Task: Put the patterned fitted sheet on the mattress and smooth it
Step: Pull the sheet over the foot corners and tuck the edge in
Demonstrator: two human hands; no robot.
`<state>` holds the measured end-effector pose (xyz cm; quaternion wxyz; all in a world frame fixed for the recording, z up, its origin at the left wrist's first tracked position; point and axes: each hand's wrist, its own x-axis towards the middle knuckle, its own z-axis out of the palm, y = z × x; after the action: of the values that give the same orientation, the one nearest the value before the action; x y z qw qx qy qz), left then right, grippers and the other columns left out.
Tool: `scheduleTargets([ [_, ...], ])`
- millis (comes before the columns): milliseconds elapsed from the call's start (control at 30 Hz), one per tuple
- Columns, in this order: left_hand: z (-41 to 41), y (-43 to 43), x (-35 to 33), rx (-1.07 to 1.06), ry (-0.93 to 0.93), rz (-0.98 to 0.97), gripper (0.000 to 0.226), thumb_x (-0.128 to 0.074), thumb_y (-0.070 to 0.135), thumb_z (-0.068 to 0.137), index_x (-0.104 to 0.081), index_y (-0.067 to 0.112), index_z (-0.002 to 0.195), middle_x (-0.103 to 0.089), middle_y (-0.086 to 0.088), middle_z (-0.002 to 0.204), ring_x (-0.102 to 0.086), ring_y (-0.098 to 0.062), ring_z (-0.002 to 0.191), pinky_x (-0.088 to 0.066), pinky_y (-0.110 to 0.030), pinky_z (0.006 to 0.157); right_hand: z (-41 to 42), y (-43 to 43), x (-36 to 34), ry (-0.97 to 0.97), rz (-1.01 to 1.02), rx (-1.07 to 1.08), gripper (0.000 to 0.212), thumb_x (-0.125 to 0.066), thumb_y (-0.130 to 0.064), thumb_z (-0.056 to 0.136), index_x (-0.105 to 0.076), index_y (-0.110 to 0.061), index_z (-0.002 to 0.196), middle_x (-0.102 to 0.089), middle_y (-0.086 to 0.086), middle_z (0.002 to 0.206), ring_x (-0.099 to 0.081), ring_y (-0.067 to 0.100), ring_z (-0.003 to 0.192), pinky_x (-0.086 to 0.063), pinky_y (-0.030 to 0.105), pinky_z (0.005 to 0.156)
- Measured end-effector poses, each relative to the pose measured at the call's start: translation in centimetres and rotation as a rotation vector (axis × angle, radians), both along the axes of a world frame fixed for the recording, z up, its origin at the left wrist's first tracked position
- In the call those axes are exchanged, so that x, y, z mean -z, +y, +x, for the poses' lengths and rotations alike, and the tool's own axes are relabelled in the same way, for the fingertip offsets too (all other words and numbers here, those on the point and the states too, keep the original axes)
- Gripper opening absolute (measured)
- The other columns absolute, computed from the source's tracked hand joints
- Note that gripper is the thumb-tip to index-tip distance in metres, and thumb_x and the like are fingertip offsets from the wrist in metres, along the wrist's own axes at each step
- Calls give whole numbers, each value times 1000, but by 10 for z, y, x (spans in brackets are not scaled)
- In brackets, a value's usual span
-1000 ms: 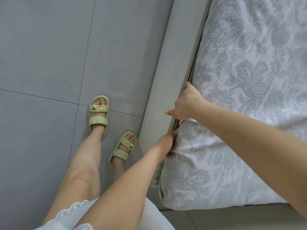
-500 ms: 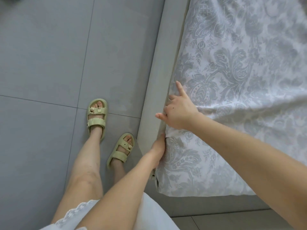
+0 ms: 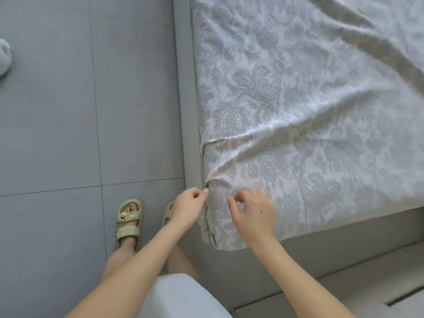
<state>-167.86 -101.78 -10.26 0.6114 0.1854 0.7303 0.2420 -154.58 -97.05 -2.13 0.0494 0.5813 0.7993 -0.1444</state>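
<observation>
Sheet position: the patterned fitted sheet (image 3: 298, 134) lies over the mattress and fills the right half of the frame. Its near corner (image 3: 220, 235) is wrapped down at lower centre.
Left hand: the left hand (image 3: 189, 206) is at the sheet's side edge, lower centre. Its fingers (image 3: 205, 191) are curled with the tips at the cloth. It cannot be told whether they pinch it.
Right hand: the right hand (image 3: 254, 213) is on top of the sheet, just beside the corner. Its fingers are curled, and a hold on the cloth cannot be told.
Risk 1: the corner may slip off. Probable cause: the pucker (image 3: 212, 180) suggests a shallow seat, so a pull across the top could lift the hem.
Risk 2: slack may get trapped. Probable cause: tucking before the large ridge (image 3: 367, 49) at upper right and the creases fanning from the pucker are smoothed.
Risk 3: fingers may be nipped. Probable cause: the gap between the mattress and the grey bed frame (image 3: 183, 88) is narrow.
Count, hands: 2.
Count, sheets: 1.
Count, sheet corners in view: 1.
Count, large ridges: 1.
Count, sandals (image 3: 128, 222): 2, with 1 partly hidden behind the left hand.
Count, pale object (image 3: 3, 58) at the left edge: 1, unidentified.
</observation>
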Motion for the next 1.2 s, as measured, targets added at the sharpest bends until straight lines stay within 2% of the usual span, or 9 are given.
scheduleTargets([
  [100, 15, -4, -14, 130, -53, -17, 41, -51, 46, 90, -53, 16, 62, -60, -3, 66, -59, -25, 71, -53, -46, 79, 30, -40, -6, -148, -303, 587, 39, -48, -53, 90, -52, -22, 66, -60, -7, 70, -57, 20, 73, -38, 29, 62],
  [233, 22, -8, -24, 196, -23, -38, 32, -53, 46, 89, -54, 18, 74, -63, -2, 81, -64, -27, 87, -52, -45, 85, 45, -79, 6, -81, -509, 1021, 43, -51, -60, 85, -57, -18, 76, -62, -1, 79, -58, 23, 80, -40, 30, 66],
  [400, 27, -17, -34, 337, 43, -35, 33, -55, 44, 90, -60, 12, 93, -67, -5, 99, -64, -28, 93, -52, -41, 86, 26, -97, 32, 593, -542, 1638, 32, -62, -28, 91, -55, -4, 69, -55, 9, 65, -53, 20, 56, -46, 23, 38],
  [567, 24, -16, -40, 485, 148, 52, 26, -55, 36, 90, -63, 12, 98, -67, -2, 100, -62, -21, 95, -50, -33, 84, 26, -103, 43, 547, -408, 1563, 32, -62, -17, 90, -57, -2, 62, -55, 8, 51, -46, 18, 43, -39, 25, 43],
  [800, 18, -9, -49, 768, 339, 201, 20, -48, 23, 93, -62, 13, 103, -64, 0, 104, -57, -16, 92, -41, -26, 73, 30, -133, 47, 414, -273, 1284, 41, -59, -26, 91, -47, -8, 56, -60, 14, 60, -48, 26, 56, -34, 32, 54],
  [933, 22, 5, -47, 809, 376, 200, 21, -48, 25, 94, -60, 11, 105, -63, -1, 106, -55, -15, 91, -39, -25, 73, 28, -147, 53, 479, -242, 1320, 43, -57, -22, 93, -40, -9, 56, -47, 8, 54, -37, 22, 53, -30, 32, 53],
  [1033, 26, 12, -46, 872, 366, 138, 25, -47, 28, 96, -58, 10, 110, -63, -3, 109, -57, -20, 99, -42, -27, 76, 30, -145, 61, 472, -299, 1334, 42, -56, -23, 93, -44, -7, 56, -57, 19, 58, -43, 23, 55, -36, 34, 54],
  [1100, 27, 17, -47, 901, 353, 104, 27, -46, 30, 96, -57, 10, 110, -63, -5, 107, -58, -21, 95, -43, -29, 74, 32, -139, 59, 362, -374, 1268, 44, -52, -29, 94, -51, -6, 57, -64, 18, 65, -52, 26, 58, -40, 33, 56],
  [1200, 24, 26, -49, 942, 345, 88, 28, -45, 32, 96, -58, 11, 110, -63, -2, 104, -57, -19, 90, -41, -27, 71, 34, -125, 42, -31, -367, 1108, 44, -41, -43, 96, -60, -14, 69, -67, 5, 77, -53, 26, 67, -36, 28, 55],
])
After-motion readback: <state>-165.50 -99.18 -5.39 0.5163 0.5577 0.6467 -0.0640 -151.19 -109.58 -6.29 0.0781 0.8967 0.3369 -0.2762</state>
